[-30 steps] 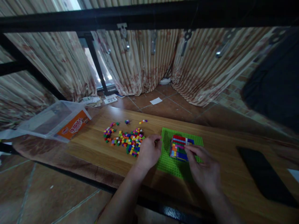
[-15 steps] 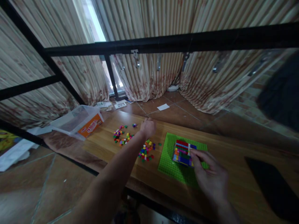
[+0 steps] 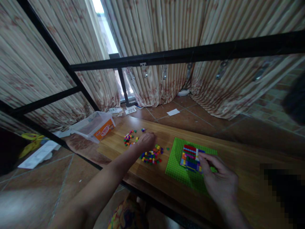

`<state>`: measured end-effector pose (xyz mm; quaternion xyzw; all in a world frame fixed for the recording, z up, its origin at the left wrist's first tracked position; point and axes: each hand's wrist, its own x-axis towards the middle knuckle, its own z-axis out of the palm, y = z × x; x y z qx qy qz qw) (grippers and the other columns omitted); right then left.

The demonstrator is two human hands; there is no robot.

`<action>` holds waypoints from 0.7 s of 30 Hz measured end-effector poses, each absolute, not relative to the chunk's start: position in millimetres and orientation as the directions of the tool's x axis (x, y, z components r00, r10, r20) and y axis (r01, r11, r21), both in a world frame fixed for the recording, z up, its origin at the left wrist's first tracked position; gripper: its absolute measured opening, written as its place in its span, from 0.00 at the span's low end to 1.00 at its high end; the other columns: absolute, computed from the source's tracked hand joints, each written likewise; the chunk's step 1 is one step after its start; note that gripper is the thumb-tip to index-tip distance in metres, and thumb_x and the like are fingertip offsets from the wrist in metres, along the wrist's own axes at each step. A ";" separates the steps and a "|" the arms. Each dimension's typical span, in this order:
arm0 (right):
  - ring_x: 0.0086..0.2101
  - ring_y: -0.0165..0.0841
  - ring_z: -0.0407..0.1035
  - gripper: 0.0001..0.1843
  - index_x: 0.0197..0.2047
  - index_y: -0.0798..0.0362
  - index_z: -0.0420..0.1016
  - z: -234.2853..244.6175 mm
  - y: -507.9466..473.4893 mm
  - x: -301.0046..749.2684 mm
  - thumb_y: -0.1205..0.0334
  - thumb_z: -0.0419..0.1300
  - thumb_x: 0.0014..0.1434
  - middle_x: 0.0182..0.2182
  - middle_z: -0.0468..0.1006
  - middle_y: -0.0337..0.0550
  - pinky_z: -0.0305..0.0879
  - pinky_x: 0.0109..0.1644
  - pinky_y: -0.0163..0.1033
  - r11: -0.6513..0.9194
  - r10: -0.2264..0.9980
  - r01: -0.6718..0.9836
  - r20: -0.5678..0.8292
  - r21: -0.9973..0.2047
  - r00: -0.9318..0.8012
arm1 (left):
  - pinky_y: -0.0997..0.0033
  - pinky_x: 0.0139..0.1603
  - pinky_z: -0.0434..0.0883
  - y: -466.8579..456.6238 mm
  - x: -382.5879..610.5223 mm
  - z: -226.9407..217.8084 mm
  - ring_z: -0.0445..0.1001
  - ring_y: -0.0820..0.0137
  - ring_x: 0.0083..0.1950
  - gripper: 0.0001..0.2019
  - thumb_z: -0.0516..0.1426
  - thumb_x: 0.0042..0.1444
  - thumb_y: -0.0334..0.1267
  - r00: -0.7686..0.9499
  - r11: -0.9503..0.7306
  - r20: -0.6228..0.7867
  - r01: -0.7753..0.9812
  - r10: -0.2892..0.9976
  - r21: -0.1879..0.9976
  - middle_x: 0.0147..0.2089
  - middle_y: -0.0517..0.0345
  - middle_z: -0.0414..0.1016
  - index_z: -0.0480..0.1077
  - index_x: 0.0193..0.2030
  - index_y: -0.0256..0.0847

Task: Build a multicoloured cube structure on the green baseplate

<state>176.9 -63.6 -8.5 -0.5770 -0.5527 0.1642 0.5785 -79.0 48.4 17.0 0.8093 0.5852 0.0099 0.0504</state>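
My left hand (image 3: 147,141) reaches over a scattered pile of small toy bricks (image 3: 150,157) on the wooden tabletop. Its fingers point down and away, so I cannot see whether they grip anything. To the right lies a green studded baseplate (image 3: 175,162) bearing a flat build of multicoloured bricks (image 3: 190,160), with rows of red, blue, green and orange. My right hand (image 3: 220,175) is closed at the right edge of this brick build, thumb and forefinger pinched beside a white piece. A second cluster of loose bricks (image 3: 128,137) lies left of my left hand.
A clear plastic box (image 3: 91,127) with an orange label stands at the table's left end. Black metal bars (image 3: 176,58) cross ahead, hung with metal clips. Curtains, papers on the tiled floor (image 3: 173,112) and a dark flat object at the right surround the table (image 3: 152,127).
My left hand has drawn back toward me and to the left, over the loose bricks. My right hand keeps its pinch at the brick build. The whole view has shifted slightly.
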 end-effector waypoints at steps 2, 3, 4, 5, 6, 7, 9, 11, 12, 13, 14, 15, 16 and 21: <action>0.38 0.36 0.76 0.12 0.38 0.49 0.81 -10.4 -63.5 176.1 0.51 0.62 0.59 0.39 0.82 0.42 0.71 0.45 0.41 0.275 0.832 0.440 0.441 -0.855 0.337 | 0.69 0.48 0.72 51.7 -89.3 20.9 0.77 0.65 0.44 0.10 0.53 0.58 0.34 0.239 -0.238 -0.002 0.966 0.971 0.100 0.43 0.48 0.78 0.76 0.39 0.38; 0.38 0.36 0.76 0.12 0.39 0.49 0.81 -10.9 -63.6 175.5 0.51 0.62 0.59 0.39 0.82 0.42 0.71 0.45 0.42 0.273 0.836 0.435 0.436 -0.858 0.335 | 0.68 0.49 0.72 55.9 -95.3 22.2 0.77 0.64 0.46 0.11 0.53 0.59 0.34 0.187 -0.189 0.026 0.976 0.982 0.104 0.46 0.47 0.78 0.76 0.43 0.39; 0.38 0.36 0.76 0.12 0.38 0.49 0.81 -11.0 -63.7 174.6 0.51 0.62 0.59 0.39 0.81 0.42 0.71 0.44 0.42 0.273 0.839 0.430 0.432 -0.861 0.332 | 0.68 0.50 0.71 61.4 -101.6 22.8 0.76 0.64 0.48 0.14 0.52 0.60 0.35 0.130 -0.136 0.055 0.985 0.990 0.110 0.50 0.47 0.77 0.75 0.48 0.39; 0.38 0.36 0.76 0.12 0.38 0.49 0.81 -10.6 -63.9 173.7 0.51 0.62 0.59 0.38 0.81 0.42 0.71 0.44 0.42 0.273 0.844 0.427 0.428 -0.862 0.324 | 0.67 0.53 0.70 67.8 -108.0 22.5 0.75 0.63 0.51 0.16 0.52 0.60 0.34 0.070 -0.080 0.084 0.990 0.994 0.116 0.53 0.45 0.75 0.72 0.54 0.38; 0.38 0.36 0.76 0.12 0.38 0.48 0.81 -9.8 -64.1 172.6 0.51 0.62 0.59 0.38 0.81 0.42 0.72 0.44 0.42 0.274 0.848 0.423 0.424 -0.864 0.316 | 0.66 0.54 0.70 74.9 -114.0 21.1 0.75 0.62 0.53 0.19 0.53 0.59 0.34 0.021 -0.033 0.096 0.992 0.995 0.122 0.55 0.43 0.74 0.70 0.57 0.38; 0.38 0.35 0.75 0.11 0.38 0.48 0.81 -8.7 -64.3 171.5 0.51 0.62 0.60 0.38 0.81 0.42 0.72 0.44 0.42 0.276 0.852 0.421 0.423 -0.864 0.309 | 0.66 0.54 0.70 82.1 -119.4 18.7 0.75 0.61 0.53 0.20 0.55 0.58 0.34 -0.018 0.006 0.091 0.992 0.996 0.127 0.55 0.43 0.74 0.70 0.57 0.37; 0.38 0.35 0.75 0.10 0.38 0.48 0.81 -6.0 -64.4 169.7 0.53 0.61 0.60 0.38 0.81 0.42 0.72 0.45 0.41 0.283 0.854 0.422 0.426 -0.861 0.297 | 0.67 0.51 0.71 95.6 -127.6 12.1 0.76 0.61 0.49 0.18 0.57 0.55 0.35 -0.049 0.041 0.057 0.990 0.997 0.138 0.50 0.44 0.76 0.73 0.53 0.37; 0.38 0.35 0.76 0.10 0.38 0.47 0.81 -3.8 -63.9 169.1 0.54 0.61 0.61 0.38 0.81 0.42 0.72 0.44 0.41 0.286 0.855 0.423 0.428 -0.860 0.292 | 0.68 0.48 0.72 105.8 -132.1 5.6 0.77 0.61 0.46 0.13 0.58 0.54 0.34 -0.047 0.042 0.026 0.988 0.999 0.149 0.45 0.45 0.78 0.77 0.46 0.37; 0.38 0.35 0.76 0.09 0.38 0.47 0.81 -3.2 -63.5 169.3 0.54 0.61 0.61 0.38 0.81 0.42 0.72 0.44 0.41 0.289 0.855 0.421 0.430 -0.860 0.291 | 0.69 0.48 0.71 109.2 -133.2 3.5 0.76 0.61 0.46 0.12 0.58 0.53 0.33 -0.043 0.039 0.020 0.987 0.999 0.155 0.43 0.46 0.78 0.78 0.43 0.37; 0.38 0.35 0.76 0.09 0.38 0.47 0.81 -2.9 -63.0 170.0 0.54 0.61 0.61 0.38 0.81 0.42 0.72 0.44 0.41 0.293 0.853 0.417 0.433 -0.860 0.292 | 0.69 0.48 0.71 111.0 -133.8 2.7 0.76 0.62 0.45 0.10 0.58 0.53 0.32 -0.040 0.037 0.020 0.986 0.999 0.160 0.42 0.46 0.78 0.78 0.41 0.38; 0.37 0.35 0.76 0.09 0.38 0.47 0.81 -3.0 -62.5 170.9 0.54 0.61 0.61 0.38 0.81 0.42 0.72 0.43 0.41 0.298 0.850 0.413 0.436 -0.860 0.295 | 0.69 0.48 0.71 111.0 -133.8 3.4 0.76 0.62 0.45 0.09 0.58 0.52 0.32 -0.040 0.035 0.025 0.985 0.999 0.167 0.42 0.47 0.78 0.78 0.39 0.38; 0.38 0.35 0.76 0.09 0.38 0.48 0.81 -3.2 -62.1 171.9 0.54 0.61 0.61 0.38 0.81 0.42 0.72 0.43 0.41 0.302 0.849 0.410 0.439 -0.861 0.296 | 0.69 0.48 0.71 108.9 -133.2 5.5 0.76 0.62 0.45 0.09 0.58 0.52 0.31 -0.040 0.034 0.034 0.984 0.999 0.174 0.42 0.47 0.78 0.78 0.39 0.38; 0.38 0.35 0.76 0.09 0.38 0.48 0.81 -3.5 -61.9 173.0 0.54 0.61 0.61 0.38 0.81 0.42 0.72 0.43 0.41 0.304 0.846 0.410 0.442 -0.860 0.299 | 0.68 0.48 0.71 104.2 -131.7 8.9 0.76 0.62 0.45 0.09 0.58 0.52 0.32 -0.040 0.031 0.045 0.983 0.998 0.184 0.41 0.47 0.78 0.78 0.38 0.38; 0.38 0.35 0.76 0.09 0.38 0.49 0.81 -0.4 -64.0 170.5 0.55 0.61 0.61 0.38 0.81 0.43 0.72 0.42 0.40 0.321 0.851 0.393 0.444 -0.862 0.280 | 0.69 0.46 0.72 41.4 -99.0 30.9 0.77 0.67 0.42 0.10 0.55 0.58 0.35 -0.003 -0.041 0.144 0.953 0.990 0.300 0.43 0.52 0.78 0.75 0.44 0.41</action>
